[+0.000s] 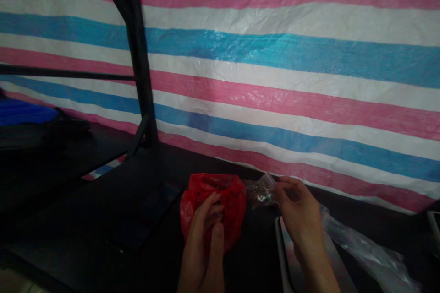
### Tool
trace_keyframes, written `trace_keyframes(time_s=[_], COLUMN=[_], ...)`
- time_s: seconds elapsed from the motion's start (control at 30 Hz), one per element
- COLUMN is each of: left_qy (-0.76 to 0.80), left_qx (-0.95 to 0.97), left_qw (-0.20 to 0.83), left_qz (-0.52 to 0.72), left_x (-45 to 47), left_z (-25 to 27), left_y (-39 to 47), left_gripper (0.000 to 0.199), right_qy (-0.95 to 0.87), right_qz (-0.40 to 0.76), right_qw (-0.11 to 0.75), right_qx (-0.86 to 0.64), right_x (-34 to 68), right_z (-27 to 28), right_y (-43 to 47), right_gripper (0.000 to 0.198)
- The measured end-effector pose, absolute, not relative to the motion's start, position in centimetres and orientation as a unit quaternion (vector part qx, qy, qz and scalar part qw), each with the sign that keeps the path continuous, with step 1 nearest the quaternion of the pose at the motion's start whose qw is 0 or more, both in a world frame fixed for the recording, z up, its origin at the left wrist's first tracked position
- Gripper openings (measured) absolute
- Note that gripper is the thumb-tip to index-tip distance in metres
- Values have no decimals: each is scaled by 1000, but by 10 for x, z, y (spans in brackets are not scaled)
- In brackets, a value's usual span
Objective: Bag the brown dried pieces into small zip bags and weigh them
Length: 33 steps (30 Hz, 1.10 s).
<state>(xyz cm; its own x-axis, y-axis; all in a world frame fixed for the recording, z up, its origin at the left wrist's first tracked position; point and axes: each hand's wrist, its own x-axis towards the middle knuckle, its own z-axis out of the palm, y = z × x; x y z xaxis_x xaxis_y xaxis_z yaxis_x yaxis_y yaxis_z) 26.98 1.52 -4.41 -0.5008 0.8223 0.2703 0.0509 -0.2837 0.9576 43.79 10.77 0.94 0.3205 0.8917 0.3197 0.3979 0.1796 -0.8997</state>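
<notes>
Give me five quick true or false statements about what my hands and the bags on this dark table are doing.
1. The left hand grips a red plastic bag. True.
2. The right hand is flat on the table. False: it pinches a small clear bag.
3. The backdrop is plain green. False: it has pink, blue and white stripes.
4. A black metal post stands at the left. True.
5. The red bag lies right of the clear one. False: left.
</notes>
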Motion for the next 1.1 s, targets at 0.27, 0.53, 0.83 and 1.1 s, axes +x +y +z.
trace_keyframes(time_s=[0.27,0.53,0.83,1.1], left_qy=[579,571,551,468], left_qx=[452,539,575,642], left_qw=[238,200,176,107], left_qz=[635,586,578,598], left_x=[253,257,271,309], left_z=[-51,-57,-59,-58], left_y=[10,9,10,4], left_gripper=[46,35,29,26], right_qy=[-534,-523,-553,-625], right_qz=[101,55,65,9], right_qw=[434,261,179,140], right_qx=[-719,-810,-811,-768], right_x=[504,583,616,645], right_z=[4,-15,-18,-47], right_y=[106,98,89,73], right_gripper=[46,43,53,51])
